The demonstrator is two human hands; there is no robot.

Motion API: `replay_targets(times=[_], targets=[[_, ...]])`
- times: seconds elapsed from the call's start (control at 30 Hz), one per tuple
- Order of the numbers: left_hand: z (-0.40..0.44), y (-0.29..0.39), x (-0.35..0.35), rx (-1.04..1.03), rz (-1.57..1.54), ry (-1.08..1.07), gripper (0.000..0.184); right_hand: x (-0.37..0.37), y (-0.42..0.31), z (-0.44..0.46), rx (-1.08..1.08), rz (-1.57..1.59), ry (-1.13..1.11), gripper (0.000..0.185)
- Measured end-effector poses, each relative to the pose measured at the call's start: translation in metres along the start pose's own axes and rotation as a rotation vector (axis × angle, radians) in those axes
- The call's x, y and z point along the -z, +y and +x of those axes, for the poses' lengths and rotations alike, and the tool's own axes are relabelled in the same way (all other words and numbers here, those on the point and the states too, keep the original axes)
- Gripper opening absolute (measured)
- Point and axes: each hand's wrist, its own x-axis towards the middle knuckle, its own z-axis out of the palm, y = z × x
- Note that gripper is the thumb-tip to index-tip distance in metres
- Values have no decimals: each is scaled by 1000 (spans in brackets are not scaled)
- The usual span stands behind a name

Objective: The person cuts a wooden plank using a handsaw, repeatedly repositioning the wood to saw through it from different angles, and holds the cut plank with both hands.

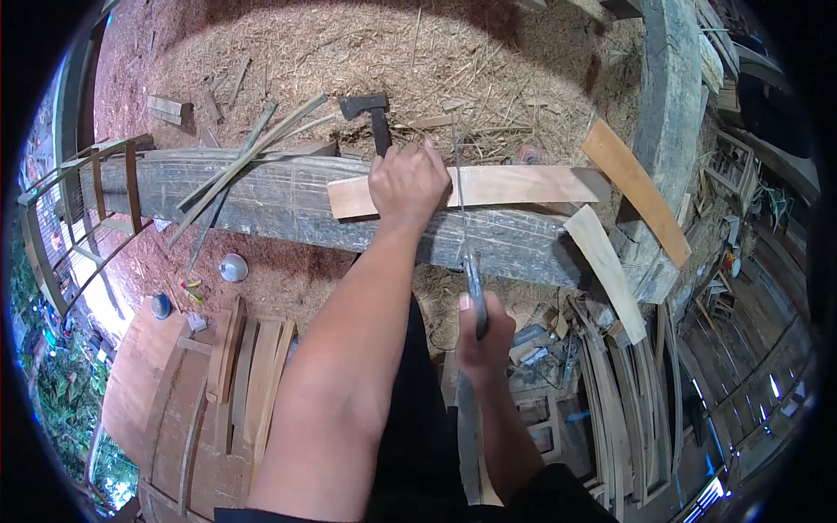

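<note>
Nearest the viewer, a bare left forearm (336, 383) reaches up from the bottom edge, leading to the left hand (408, 185), which bears down on a pale board (532, 185). Its fingers are curled tightly under and the fingertips are hidden, so I cannot tell whether they pinch the board's far edge or simply press. The straight arm suggests body weight is being used to keep the wood from shifting.

To the right of that hand and closer to the wearer, the right hand (485, 344) is wrapped around the handle of a handsaw (472, 261), thumb toward the blade, probably for steady aim. The narrow blade points away from the wearer and crosses the board just beside the left hand, which likely holds close by to limit wobble at the blade.

Under the left hand and the board runs a thick, weathered beam (288, 200), apparently serving as a raised, solid rest. Just beyond the left hand is an axe (366, 106), its handle running back toward the knuckles; whether they touch is unclear.

Left of the left hand, thin strips (253, 157) lie crossed over the beam. Farther right than both hands, an orange-brown curved board (636, 192) and a shorter pale piece (606, 272) slant near the beam's end, perhaps set aside within reach.
</note>
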Motion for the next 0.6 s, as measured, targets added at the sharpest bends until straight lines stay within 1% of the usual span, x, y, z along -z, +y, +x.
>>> replay_targets(times=[0.07, 0.1, 0.13, 0.17, 0.23, 0.27, 0.33, 0.47, 0.53, 0.57, 0.6], targets=[[2, 0, 2, -7, 35, -24, 42, -1, 8, 1, -16, 55, -25, 31], [2, -2, 2, -7, 40, -27, 42, -3, 12, 1, -33, 206, -27, 33], [1, -2, 1, -24, 6, 27, 42, -4, 16, -2, -58, 357, -22, 35], [1, -2, 0, -43, -31, 83, 42, -3, 21, -3, -67, 360, -14, 35], [1, -1, 0, -43, -34, 69, 42, 0, 26, 1, -124, 463, -59, 37], [1, -1, 1, -34, -33, 57, 42, 1, 23, -1, -120, 462, -58, 37], [2, -1, 1, -64, -21, 55, 41, -4, 7, -5, -74, 157, 1, 38], [2, -2, 0, -102, -21, 61, 40, -11, 14, -8, -97, 176, 63, 38], [1, -3, -2, -104, -34, 60, 39, -7, 24, -4, -231, 634, 37, 40], [1, -3, -2, -108, -46, 66, 38, -8, 31, -8, -176, 431, 60, 39], [1, -2, -2, -108, -49, 68, 38, -11, 30, -10, -174, 429, 62, 39]])
